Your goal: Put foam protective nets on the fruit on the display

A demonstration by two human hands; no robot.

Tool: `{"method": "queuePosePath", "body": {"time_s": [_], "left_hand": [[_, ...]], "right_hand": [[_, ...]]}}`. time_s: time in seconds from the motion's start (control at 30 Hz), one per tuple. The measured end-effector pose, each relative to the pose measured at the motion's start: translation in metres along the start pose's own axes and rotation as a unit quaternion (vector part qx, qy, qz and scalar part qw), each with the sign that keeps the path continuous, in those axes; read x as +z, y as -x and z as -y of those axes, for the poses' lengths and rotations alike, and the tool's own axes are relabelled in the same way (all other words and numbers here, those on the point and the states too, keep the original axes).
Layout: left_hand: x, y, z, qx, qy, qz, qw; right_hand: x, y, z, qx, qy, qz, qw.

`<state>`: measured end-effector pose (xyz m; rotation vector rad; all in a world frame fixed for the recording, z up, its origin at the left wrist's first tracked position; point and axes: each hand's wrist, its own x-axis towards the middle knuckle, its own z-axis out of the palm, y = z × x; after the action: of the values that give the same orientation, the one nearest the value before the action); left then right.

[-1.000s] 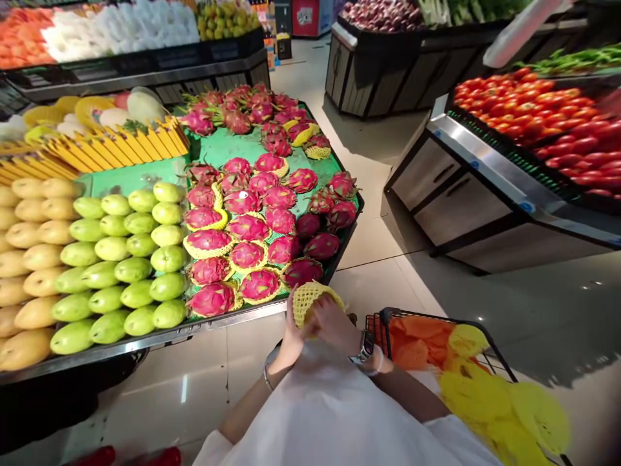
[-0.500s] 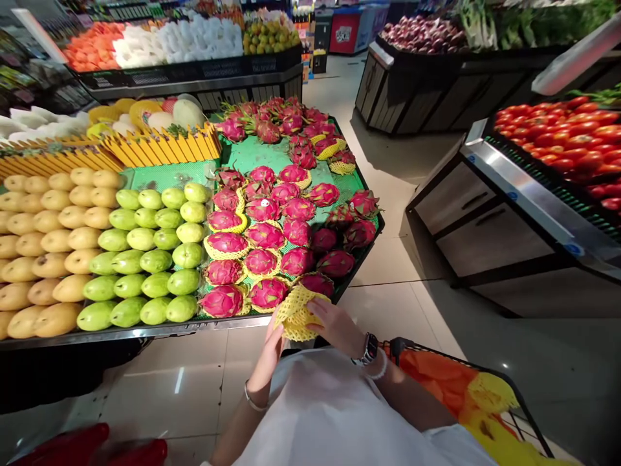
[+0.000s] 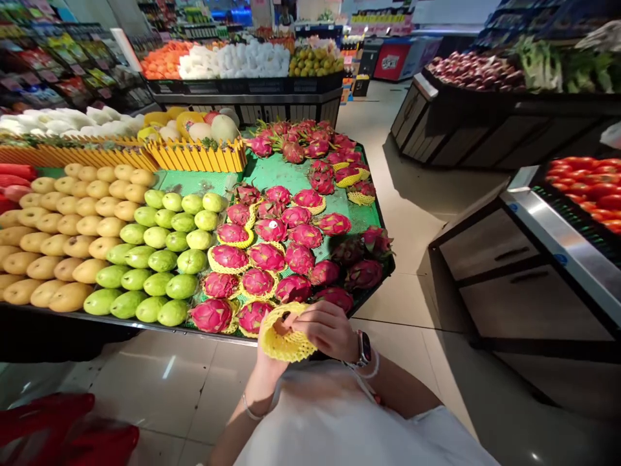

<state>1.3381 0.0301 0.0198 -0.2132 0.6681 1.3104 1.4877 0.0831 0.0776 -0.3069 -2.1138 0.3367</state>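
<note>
A yellow foam fruit net (image 3: 286, 346) is held in front of my body, its round mouth spread and facing me. My left hand (image 3: 270, 364) grips it from the left side, some of its fingers hidden behind the mesh. From the right, my right hand (image 3: 332, 329) has its fingers curled over the rim, thumb side toward the opening. Just beyond the net lie rows of pink dragon fruit (image 3: 211, 315), several of them sitting in similar yellow nets. No fruit shows inside the net I hold.
Left of the dragon fruit are green pears or guavas (image 3: 163, 261) and yellow-brown pears (image 3: 77, 296). An orange picket divider (image 3: 196, 155) fronts melons. Tomatoes (image 3: 589, 188) fill a stand at right. Red plastic bags (image 3: 68, 427) are at lower left.
The net has turned from flat and bunched to open-mouthed, facing me. My right hand has shifted to its upper rim. The view has tilted up and swung, putting the cart at lower right out of sight.
</note>
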Motion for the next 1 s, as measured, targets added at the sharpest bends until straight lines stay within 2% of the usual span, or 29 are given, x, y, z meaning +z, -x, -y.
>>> {"method": "queuePosePath", "body": {"time_s": [0.03, 0.1, 0.17, 0.23, 0.33, 0.43, 0.5, 0.6, 0.8, 0.87, 1.0], "left_hand": [[0.001, -0.001, 0.000, 0.000, 0.007, 0.002, 1.000], [0.001, 0.000, -0.001, 0.019, 0.015, 0.004, 1.000], [-0.001, 0.003, -0.004, 0.044, 0.023, -0.011, 0.999], [-0.004, 0.008, -0.010, 0.065, 0.033, -0.032, 0.997], [-0.011, 0.015, -0.020, 0.100, 0.048, -0.049, 0.993], [-0.014, 0.019, -0.029, 0.132, 0.049, -0.045, 0.989], [-0.015, 0.019, -0.034, 0.145, 0.043, -0.039, 0.988], [-0.014, 0.017, -0.039, 0.146, 0.032, -0.030, 0.988], [-0.014, 0.012, -0.039, 0.121, 0.030, -0.029, 0.992], [-0.016, 0.009, -0.037, 0.111, 0.028, -0.030, 0.993], [-0.017, 0.006, -0.033, 0.109, 0.024, -0.038, 0.993]], "right_hand": [[-0.005, -0.002, -0.006, 0.007, -0.003, -0.036, 0.999], [-0.011, -0.005, -0.026, 0.069, 0.026, -0.089, 0.993], [-0.008, -0.006, -0.055, 0.174, 0.083, -0.088, 0.977], [0.003, -0.006, -0.086, 0.268, 0.145, -0.020, 0.952], [0.028, -0.008, -0.117, 0.355, 0.222, 0.116, 0.901], [0.050, -0.015, -0.125, 0.416, 0.274, 0.194, 0.845], [0.058, -0.019, -0.127, 0.442, 0.287, 0.201, 0.826], [0.059, -0.016, -0.133, 0.464, 0.252, 0.171, 0.832], [0.042, 0.007, -0.155, 0.422, 0.081, 0.078, 0.900], [0.042, 0.009, -0.158, 0.409, 0.081, 0.086, 0.905], [0.050, 0.003, -0.156, 0.388, 0.131, 0.145, 0.901]]}}
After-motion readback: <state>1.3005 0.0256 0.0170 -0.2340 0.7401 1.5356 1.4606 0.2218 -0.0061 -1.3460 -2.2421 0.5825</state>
